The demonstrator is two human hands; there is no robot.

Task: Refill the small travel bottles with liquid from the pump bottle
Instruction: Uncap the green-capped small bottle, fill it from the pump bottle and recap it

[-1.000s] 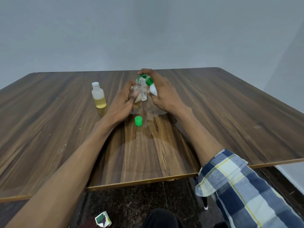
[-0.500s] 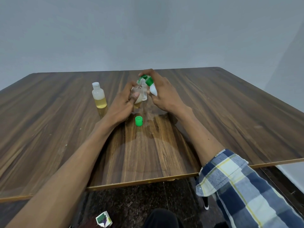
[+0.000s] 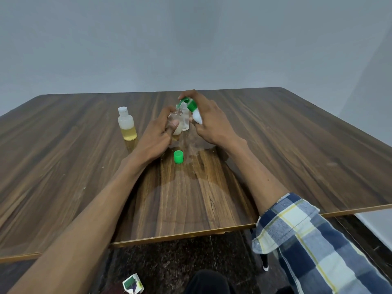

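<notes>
Two hands meet mid-table: our left hand (image 3: 158, 132) grips a clear travel bottle (image 3: 177, 122) upright, steadying its open mouth, while our right hand (image 3: 209, 122) clasps the white pump bottle (image 3: 196, 115), its green nozzle (image 3: 184, 101) tipped over that mouth. The green cap (image 3: 178, 157) lies just beside; a half-filled yellow bottle (image 3: 126, 126) waits nearby.

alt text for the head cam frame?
Over a wooden table, the right hand tilts a white pump bottle toward a small clear bottle gripped by the left hand. A green cap and a capped bottle of yellow liquid stand nearby.
</notes>
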